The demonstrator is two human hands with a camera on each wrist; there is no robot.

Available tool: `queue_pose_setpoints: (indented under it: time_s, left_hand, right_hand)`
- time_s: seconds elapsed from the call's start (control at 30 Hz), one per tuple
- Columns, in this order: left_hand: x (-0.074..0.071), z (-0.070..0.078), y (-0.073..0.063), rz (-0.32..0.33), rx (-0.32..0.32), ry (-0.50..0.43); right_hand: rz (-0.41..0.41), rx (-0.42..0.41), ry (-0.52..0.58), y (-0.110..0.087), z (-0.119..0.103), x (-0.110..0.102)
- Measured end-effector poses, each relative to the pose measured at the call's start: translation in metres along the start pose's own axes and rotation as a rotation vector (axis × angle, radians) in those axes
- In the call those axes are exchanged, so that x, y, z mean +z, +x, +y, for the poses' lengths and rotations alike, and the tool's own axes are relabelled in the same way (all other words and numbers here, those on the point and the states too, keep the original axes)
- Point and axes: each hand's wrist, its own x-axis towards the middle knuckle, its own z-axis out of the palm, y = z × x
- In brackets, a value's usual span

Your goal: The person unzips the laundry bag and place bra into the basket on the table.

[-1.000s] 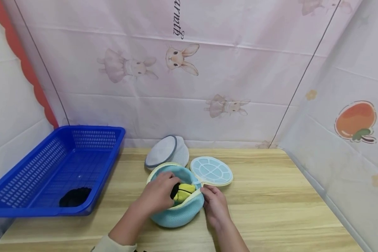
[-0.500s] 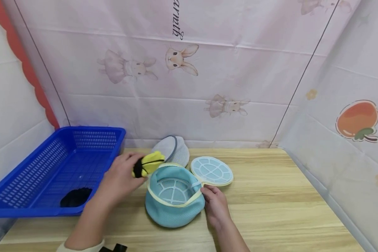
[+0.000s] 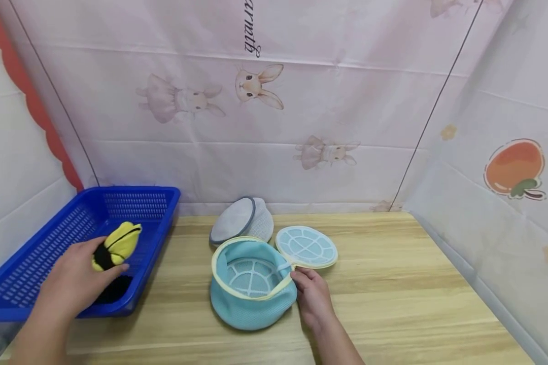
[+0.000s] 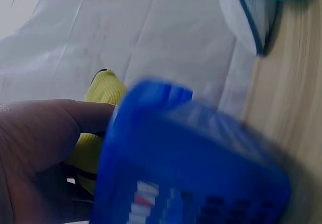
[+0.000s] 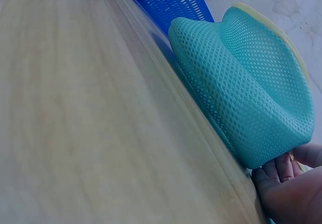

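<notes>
My left hand [image 3: 75, 279] grips a rolled-up yellow and black sock [image 3: 122, 244] above the front end of the blue basket [image 3: 164, 223]. Ribbed yellow knit shows beside the thumb in the left wrist view. Inside the basket lies a black bundle [image 3: 115, 290], partly covered by the hand. A light-blue mesh laundry bag [image 3: 251, 312] stands unzipped, its round lid [image 3: 307, 247] folded out to the right. With thumb and fingers, my right hand [image 3: 314, 299] pinches the bag's yellow-edged rim at the lid joint. Only the ribbed bottom shows inside the bag.
Behind the blue bag, a white mesh bag [image 3: 265, 223] with grey trim leans near the back wall. The wooden table [image 3: 392, 294] extends to the right. Printed sheets [image 3: 347, 101] cover the walls at the back and sides.
My left hand has lifted the yellow and black sock out of the blue mesh bag and carried it left over the basket. The right hand has stayed at the rim.
</notes>
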Motion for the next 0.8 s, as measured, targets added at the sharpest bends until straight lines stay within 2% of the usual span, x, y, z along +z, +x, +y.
queue_pose_setpoints:
  time_s: [0.13, 0.23, 0.4, 0.47, 0.67, 0.77, 0.8]
  left_hand:
    - [0.001, -0.026, 0.002, -0.014, -0.064, 0.022]
    - [0.004, -0.041, 0.003, -0.007, -0.078, 0.047]
    - [0.009, -0.058, 0.002, -0.064, -0.095, 0.064]
    - [0.01, -0.061, 0.003, -0.102, -0.113, 0.059]
    - [0.008, -0.061, 0.006, -0.189, -0.113, 0.067]
    - [0.008, -0.057, 0.006, -0.216, -0.12, 0.058]
    - [0.008, -0.055, 0.006, -0.211, -0.105, 0.052]
  right_hand:
    - [-0.001, 0.003, 0.004, 0.0, 0.0, -0.001]
    - [-0.009, 0.006, 0.001, 0.0, 0.0, -0.001]
    - [-0.011, 0.005, -0.005, 0.001, 0.001, -0.001]
    - [-0.001, 0.008, -0.002, 0.001, 0.0, 0.0]
    - [0.001, 0.009, -0.004, -0.001, -0.001, 0.0]
    - [-0.006, 0.008, -0.01, -0.002, -0.001, 0.0]
    - [-0.004, 0.008, -0.012, -0.003, -0.002, 0.0]
